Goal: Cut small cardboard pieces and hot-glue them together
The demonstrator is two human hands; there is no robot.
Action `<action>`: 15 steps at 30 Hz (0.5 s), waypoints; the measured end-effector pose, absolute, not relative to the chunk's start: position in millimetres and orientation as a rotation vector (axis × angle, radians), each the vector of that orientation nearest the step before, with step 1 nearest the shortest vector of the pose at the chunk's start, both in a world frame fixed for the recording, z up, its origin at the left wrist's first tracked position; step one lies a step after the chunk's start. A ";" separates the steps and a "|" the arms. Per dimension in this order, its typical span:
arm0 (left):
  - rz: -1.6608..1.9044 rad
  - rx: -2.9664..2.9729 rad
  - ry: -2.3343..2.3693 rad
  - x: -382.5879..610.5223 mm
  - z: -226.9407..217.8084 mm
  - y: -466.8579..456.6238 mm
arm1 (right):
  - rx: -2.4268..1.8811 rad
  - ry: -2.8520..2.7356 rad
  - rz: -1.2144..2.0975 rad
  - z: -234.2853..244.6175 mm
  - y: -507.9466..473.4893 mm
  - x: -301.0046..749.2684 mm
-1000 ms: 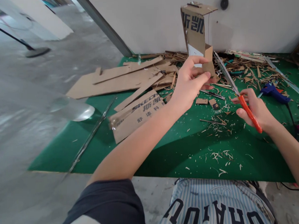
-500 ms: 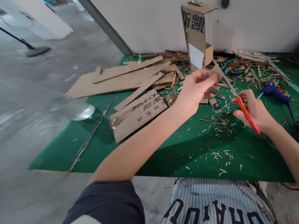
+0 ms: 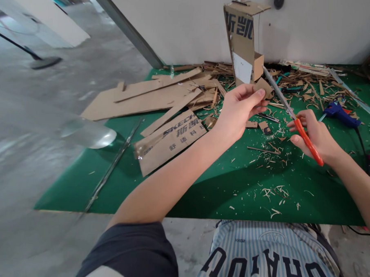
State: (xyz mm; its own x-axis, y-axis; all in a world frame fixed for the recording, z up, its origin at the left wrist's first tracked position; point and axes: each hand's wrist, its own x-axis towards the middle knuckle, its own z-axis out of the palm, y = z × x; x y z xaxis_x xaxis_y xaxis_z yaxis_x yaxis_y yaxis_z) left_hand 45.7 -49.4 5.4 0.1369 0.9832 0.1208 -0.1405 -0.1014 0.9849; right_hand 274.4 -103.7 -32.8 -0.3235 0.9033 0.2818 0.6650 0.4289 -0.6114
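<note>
Brown cardboard, cut down to a small piece (image 3: 264,89), was pinched between the thumb and fingers of the left hand (image 3: 239,112), its far corner poking out beyond the grip. The right hand (image 3: 314,134) was closed round the red-orange handles of the scissors (image 3: 307,139), whose blades (image 3: 279,93) slanted up and away to the left. They looked close together, though whether a slim gap remained between them could not be told.

A moment earlier the piece had overlapped the line of the blades; now it sat turned a little and drawn to their left, just beside the metal. Whether its edge touched them was unclear. That shift suggested a pause in the trimming, with the piece probably being re-angled or checked between snips; the scissors themselves had barely moved.

The piece lay at the fingertips of the left grip, raised above the green desk (image 3: 246,194) and in front of the foot of the tall cardboard stand (image 3: 241,47). The right grip was nearer the person and well apart from the piece, with the length of the blades spanning the space between. Below the hands, two small offcuts (image 3: 264,127) lay near a scatter of shavings (image 3: 269,144), and the blue glue gun (image 3: 342,114) rested beyond the right hand.
</note>
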 end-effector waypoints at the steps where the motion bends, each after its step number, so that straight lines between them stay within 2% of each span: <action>1: 1.247 1.253 0.950 45.1 5.3 -47.8 | -1.319 -2.089 0.522 -32.9 -103.8 274.5; 15: 1.232 1.316 0.935 49.2 5.8 -52.6 | -1.321 -2.099 0.513 -32.8 -104.0 273.3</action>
